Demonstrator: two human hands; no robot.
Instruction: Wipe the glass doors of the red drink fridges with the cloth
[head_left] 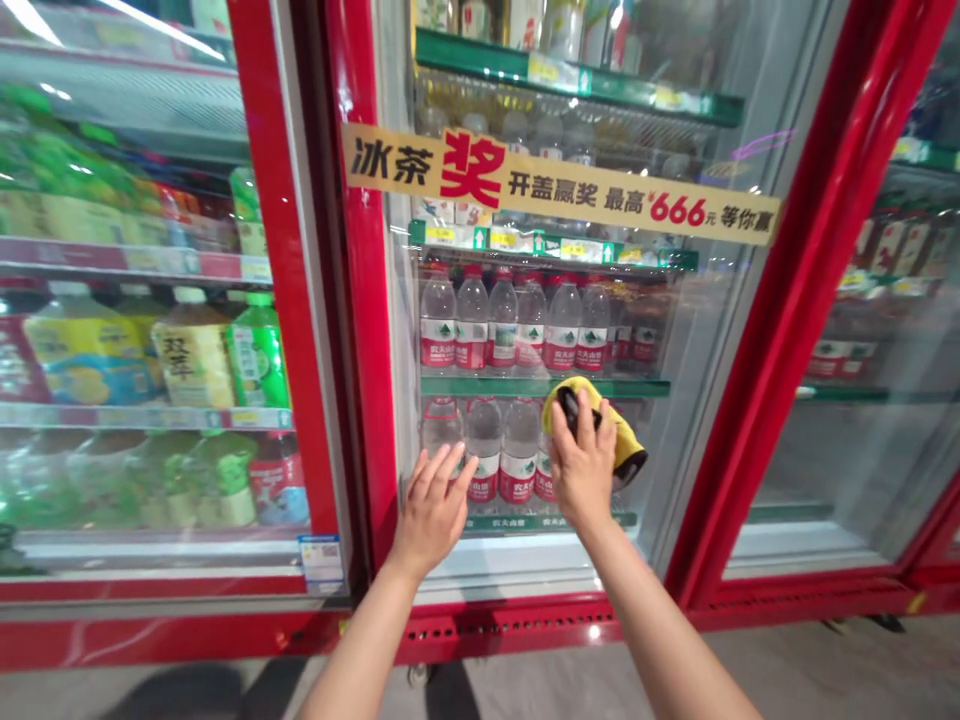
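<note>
My right hand [581, 460] presses a folded yellow cloth [628, 445] with black edging against the glass door [517, 570] of a red-framed drinks fridge. Its fingers curve over the cloth and a dark part shows between them. To the left, my left hand [435, 505] is open, fingers spread, at the same door; it appears to rest flat on the glass. Behind the pane, water bottles [517, 465] with red and white labels stand on the lowest shelf, partly hidden by my hands.
A yellow banner [562, 187] with Chinese lettering runs across the door above my hands. More red-capped bottles [472, 320] fill the shelf below it. Another fridge [289, 300] with green drinks stands left, and one more [840, 400] stands right. Grey floor [480, 690] shows below.
</note>
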